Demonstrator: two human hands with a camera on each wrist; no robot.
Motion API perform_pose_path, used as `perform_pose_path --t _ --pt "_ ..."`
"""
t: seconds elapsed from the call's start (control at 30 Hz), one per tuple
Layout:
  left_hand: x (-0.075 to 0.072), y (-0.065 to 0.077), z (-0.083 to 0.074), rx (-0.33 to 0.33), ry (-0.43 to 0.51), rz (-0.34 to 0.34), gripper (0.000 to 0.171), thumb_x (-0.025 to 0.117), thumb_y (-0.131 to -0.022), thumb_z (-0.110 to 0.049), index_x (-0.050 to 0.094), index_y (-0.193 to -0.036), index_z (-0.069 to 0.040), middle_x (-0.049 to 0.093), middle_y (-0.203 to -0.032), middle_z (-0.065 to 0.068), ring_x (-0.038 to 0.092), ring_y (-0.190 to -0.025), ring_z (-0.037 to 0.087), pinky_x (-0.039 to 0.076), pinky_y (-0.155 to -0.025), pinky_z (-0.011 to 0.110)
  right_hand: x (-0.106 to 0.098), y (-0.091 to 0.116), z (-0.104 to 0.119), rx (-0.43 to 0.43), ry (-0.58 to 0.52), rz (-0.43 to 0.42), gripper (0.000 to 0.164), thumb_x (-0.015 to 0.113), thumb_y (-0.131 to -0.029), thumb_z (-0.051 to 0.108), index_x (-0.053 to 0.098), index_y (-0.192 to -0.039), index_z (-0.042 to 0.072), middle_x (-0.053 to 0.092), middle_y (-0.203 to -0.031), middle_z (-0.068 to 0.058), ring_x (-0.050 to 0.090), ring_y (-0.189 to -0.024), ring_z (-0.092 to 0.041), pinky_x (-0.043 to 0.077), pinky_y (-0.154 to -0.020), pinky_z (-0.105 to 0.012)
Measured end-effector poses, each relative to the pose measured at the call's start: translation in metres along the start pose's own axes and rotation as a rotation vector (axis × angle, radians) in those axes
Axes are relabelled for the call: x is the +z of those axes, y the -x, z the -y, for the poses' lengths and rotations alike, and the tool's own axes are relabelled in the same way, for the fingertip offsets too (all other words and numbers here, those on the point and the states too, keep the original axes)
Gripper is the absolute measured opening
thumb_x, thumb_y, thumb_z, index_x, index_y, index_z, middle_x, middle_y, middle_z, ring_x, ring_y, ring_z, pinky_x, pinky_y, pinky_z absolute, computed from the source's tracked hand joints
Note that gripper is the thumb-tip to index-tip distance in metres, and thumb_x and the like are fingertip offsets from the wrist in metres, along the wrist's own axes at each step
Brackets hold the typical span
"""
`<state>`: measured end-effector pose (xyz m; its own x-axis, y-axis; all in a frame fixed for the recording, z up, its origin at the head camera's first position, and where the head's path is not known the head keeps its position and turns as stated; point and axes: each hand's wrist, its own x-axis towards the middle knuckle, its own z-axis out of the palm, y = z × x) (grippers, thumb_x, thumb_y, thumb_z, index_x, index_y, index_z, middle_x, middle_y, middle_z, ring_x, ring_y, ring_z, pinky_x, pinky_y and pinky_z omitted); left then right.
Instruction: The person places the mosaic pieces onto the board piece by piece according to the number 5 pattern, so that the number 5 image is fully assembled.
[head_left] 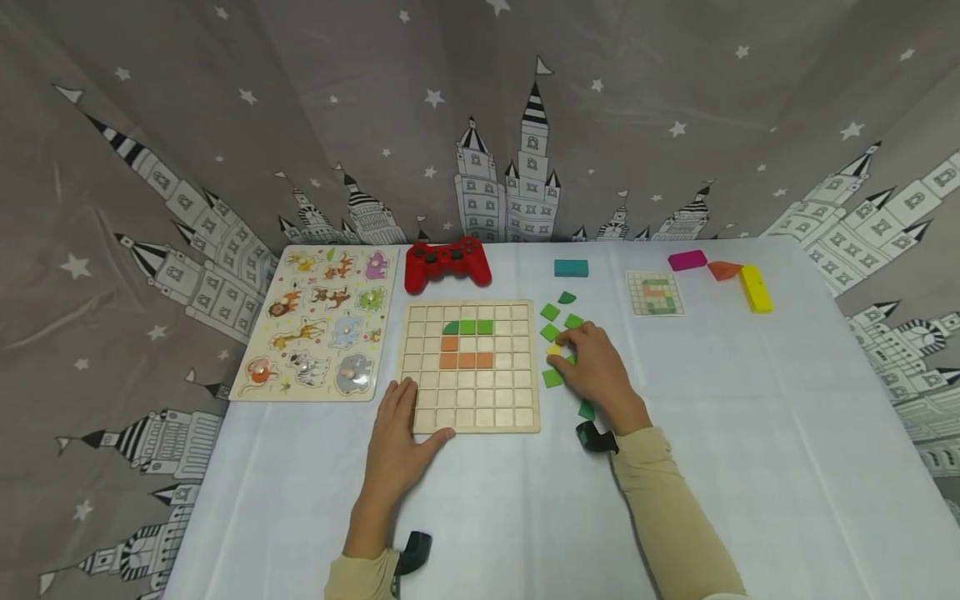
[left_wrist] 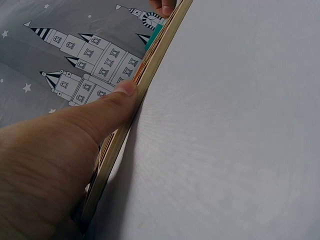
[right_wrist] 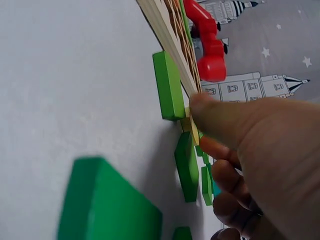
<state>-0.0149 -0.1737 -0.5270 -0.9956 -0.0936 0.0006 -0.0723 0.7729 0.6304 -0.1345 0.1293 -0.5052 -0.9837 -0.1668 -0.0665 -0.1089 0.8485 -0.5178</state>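
Observation:
A wooden grid board (head_left: pixel 477 398) lies on the table, with green and orange tiles (head_left: pixel 467 360) set in some of its squares. My left hand (head_left: pixel 397 442) rests at its lower left corner, fingers along the left side and thumb on the near edge. In the left wrist view the thumb (left_wrist: pixel 112 107) touches the board's rim. Right of the board, my right hand (head_left: pixel 596 367) pinches a small yellow tile (head_left: pixel 553 350) between thumb and index finger. Loose green tiles (head_left: pixel 552 379) lie around that hand, some partly hidden beneath it. The right wrist view shows the yellow tile (right_wrist: pixel 188 126) beside the thumb tip.
An animal peg puzzle (head_left: pixel 307 325) is at the left, with a red game controller (head_left: pixel 447 264) behind the board. A teal block (head_left: pixel 572 268), a pattern card (head_left: pixel 655 293), and magenta (head_left: pixel 687 261), orange (head_left: pixel 724 270) and yellow blocks (head_left: pixel 756 289) stand toward the back right.

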Motion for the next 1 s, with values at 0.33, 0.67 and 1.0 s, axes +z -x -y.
perform_pose_path --t 0.33,0.67,1.0 --pt "0.0005 -0.0003 0.0016 -0.018 0.021 0.019 0.103 0.086 -0.079 -0.043 0.035 -0.157 0.000 0.031 -0.166 0.017 0.015 -0.159 0.037 0.022 -0.125 0.061 0.0010 0.0021 0.0020 0.002 -0.014 0.006 0.035 0.072 -0.096 0.028 0.069 -0.123 0.007 0.061 -0.110 -0.010 0.053 -0.102 -0.026 0.050 -0.090 -0.042" --pt "-0.0006 0.0009 0.0014 -0.015 0.024 0.013 0.103 0.087 -0.078 -0.043 0.036 -0.157 0.000 0.032 -0.165 0.017 0.016 -0.158 0.038 0.022 -0.125 0.062 0.0037 0.0022 0.0006 0.054 -0.003 -0.025 0.040 0.074 -0.095 0.033 0.068 -0.123 0.005 0.061 -0.113 -0.012 0.055 -0.103 -0.027 0.052 -0.089 -0.043" --pt "0.0000 0.0004 0.0020 0.001 0.013 -0.002 0.103 0.087 -0.078 -0.043 0.036 -0.156 0.000 0.032 -0.165 0.017 0.017 -0.158 0.039 0.023 -0.124 0.062 0.0033 0.0033 0.0059 0.079 0.011 -0.026 0.044 0.072 -0.096 0.032 0.066 -0.129 0.004 0.061 -0.116 -0.014 0.054 -0.102 -0.028 0.052 -0.084 -0.042"
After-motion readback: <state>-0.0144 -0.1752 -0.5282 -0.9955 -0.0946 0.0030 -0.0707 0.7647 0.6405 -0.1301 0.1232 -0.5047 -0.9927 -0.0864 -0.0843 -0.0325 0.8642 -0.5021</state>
